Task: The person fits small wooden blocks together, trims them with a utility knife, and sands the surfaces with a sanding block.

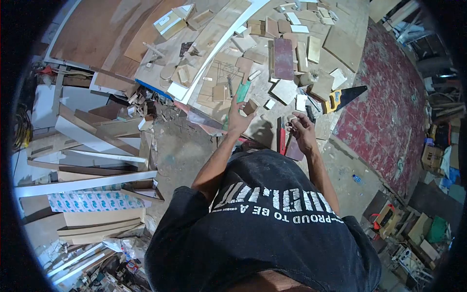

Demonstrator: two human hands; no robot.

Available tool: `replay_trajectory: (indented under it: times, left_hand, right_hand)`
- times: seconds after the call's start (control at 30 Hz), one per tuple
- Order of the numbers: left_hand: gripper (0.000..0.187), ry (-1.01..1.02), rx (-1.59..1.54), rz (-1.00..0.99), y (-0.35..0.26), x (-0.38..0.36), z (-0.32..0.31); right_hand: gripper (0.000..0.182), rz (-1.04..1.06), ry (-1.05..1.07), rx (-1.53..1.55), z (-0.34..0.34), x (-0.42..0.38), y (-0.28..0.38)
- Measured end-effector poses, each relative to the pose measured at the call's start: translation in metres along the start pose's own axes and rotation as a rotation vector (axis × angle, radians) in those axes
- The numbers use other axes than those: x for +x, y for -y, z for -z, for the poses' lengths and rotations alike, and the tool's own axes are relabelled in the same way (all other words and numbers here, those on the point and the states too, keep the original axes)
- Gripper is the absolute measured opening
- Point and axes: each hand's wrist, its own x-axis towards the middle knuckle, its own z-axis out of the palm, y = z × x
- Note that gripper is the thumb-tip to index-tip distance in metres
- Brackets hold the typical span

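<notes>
My left hand holds a small wooden block between thumb and fingers, at the near edge of the worktable. A green strip lies just beyond it. My right hand is pinched closed; whatever small thing its fingertips hold is too small to make out. Between the hands, a red-handled tool lies near the table edge. A small white block rests beyond the gap between the hands. To the right of my right hand is a handsaw with a yellow handle.
Wood offcuts and a dark red block lie across the table. A cardboard box stands at the far left of it. Boards and strips are stacked at left. A red worn surface extends at right.
</notes>
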Motion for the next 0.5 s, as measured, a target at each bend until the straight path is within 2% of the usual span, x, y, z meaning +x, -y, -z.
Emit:
replay_trajectory:
  times: [0.1, 0.2, 0.33, 0.4, 0.43, 0.47, 0.5]
  left_hand:
    - [0.105, 0.003, 0.068, -0.097, -0.005, 0.003, -0.001]
    - [0.108, 0.081, -0.053, -0.047, -0.039, 0.001, 0.009]
    - [0.11, 0.144, -0.272, -0.121, -0.077, -0.004, 0.015]
    - [0.111, 0.181, -0.372, -0.135, -0.095, -0.007, 0.02]
    - [0.112, 0.207, -0.362, -0.226, -0.104, -0.008, 0.024]
    - [0.113, 0.23, -0.351, -0.316, -0.113, -0.01, 0.028]
    - [0.114, 0.255, -0.342, -0.31, -0.126, -0.011, 0.033]
  right_hand:
    - [0.028, 0.021, -0.01, -0.016, -0.002, -0.002, 0.003]
    - [0.026, 0.014, 0.018, 0.03, 0.002, -0.002, 0.003]
    - [0.025, -0.03, -0.02, 0.148, -0.024, -0.006, 0.026]
    - [0.026, 0.027, 0.073, 0.198, -0.033, -0.002, 0.035]
    - [0.02, 0.043, 0.099, 0.203, -0.036, -0.001, 0.041]
    - [0.02, 0.048, 0.097, 0.202, -0.041, 0.001, 0.048]
    - [0.017, 0.103, 0.108, 0.03, -0.046, 0.003, 0.057]
